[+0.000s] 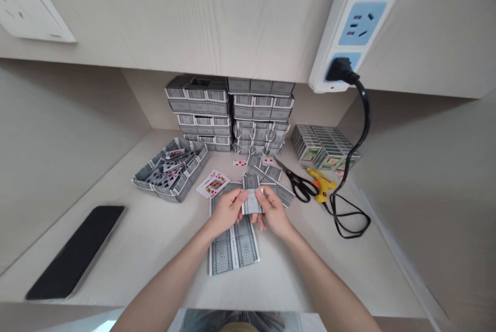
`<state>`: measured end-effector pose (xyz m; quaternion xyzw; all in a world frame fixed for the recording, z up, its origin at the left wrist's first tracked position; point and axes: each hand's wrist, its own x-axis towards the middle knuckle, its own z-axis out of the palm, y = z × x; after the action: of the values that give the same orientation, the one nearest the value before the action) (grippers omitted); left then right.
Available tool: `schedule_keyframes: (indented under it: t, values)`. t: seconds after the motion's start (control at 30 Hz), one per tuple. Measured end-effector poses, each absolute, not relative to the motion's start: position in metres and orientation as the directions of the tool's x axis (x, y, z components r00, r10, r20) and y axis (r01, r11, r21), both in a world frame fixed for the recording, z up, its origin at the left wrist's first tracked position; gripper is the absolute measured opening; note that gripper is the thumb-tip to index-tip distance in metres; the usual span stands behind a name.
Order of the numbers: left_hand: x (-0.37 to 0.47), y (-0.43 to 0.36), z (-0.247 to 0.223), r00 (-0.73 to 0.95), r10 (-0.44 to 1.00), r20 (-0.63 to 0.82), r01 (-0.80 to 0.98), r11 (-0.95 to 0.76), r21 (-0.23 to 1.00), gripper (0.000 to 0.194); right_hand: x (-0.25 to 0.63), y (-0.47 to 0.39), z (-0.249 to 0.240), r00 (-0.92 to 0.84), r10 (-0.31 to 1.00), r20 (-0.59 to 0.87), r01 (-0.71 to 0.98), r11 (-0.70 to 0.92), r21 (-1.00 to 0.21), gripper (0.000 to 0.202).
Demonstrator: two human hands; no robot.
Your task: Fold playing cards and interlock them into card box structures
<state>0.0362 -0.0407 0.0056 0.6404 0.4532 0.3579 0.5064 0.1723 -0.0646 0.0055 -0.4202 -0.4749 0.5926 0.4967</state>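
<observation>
Between my two hands is a playing card with a grey patterned back, held above the desk. My left hand pinches its left side, thumb on top. At the right side, my right hand grips it the same way. Below them lies a flat panel of joined playing cards, its upper part partly hidden by my hands. Loose cards lie spread just beyond, mostly backs up. A face-up card with a red and yellow court figure rests left of them.
Left stands a card-built box with loose cards inside. Stacked card boxes fill the back. Black scissors and a yellow glue gun lie right, its cord near a power strip. Card packs stand behind; a black phone-like slab lies left.
</observation>
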Motion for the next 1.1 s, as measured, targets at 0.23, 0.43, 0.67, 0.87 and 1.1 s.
schedule_keyframes:
  t: [0.23, 0.43, 0.67, 0.87, 1.1]
  values:
    - [0.032, -0.036, 0.005, 0.322, 0.942, 0.089, 0.314, -0.195, 0.929, 0.040, 0.177, -0.061, 0.008, 0.129, 0.992, 0.000, -0.081, 0.011, -0.997, 0.038]
    - [0.003, -0.014, 0.004, 0.138, 0.904, 0.405, 0.797, -0.344, 0.496, 0.017, 0.196, -0.048, 0.000, 0.309, 0.951, -0.022, -0.094, 0.007, -0.996, 0.053]
    - [-0.015, -0.003, -0.008, 0.072, 0.960, 0.270, 0.935, -0.159, 0.317, 0.041, 0.210, -0.042, -0.005, 0.450, 0.893, -0.026, -0.181, 0.063, -0.981, 0.048]
    - [-0.013, -0.004, -0.005, 0.084, 0.952, 0.293, 0.932, -0.180, 0.316, 0.036, 0.211, -0.043, -0.001, 0.498, 0.867, -0.014, -0.202, 0.100, -0.974, 0.040]
    - [-0.013, -0.005, 0.001, 0.092, 0.923, 0.373, 0.894, -0.242, 0.377, 0.036, 0.212, -0.040, -0.004, 0.555, 0.828, -0.079, -0.175, 0.024, -0.984, 0.041]
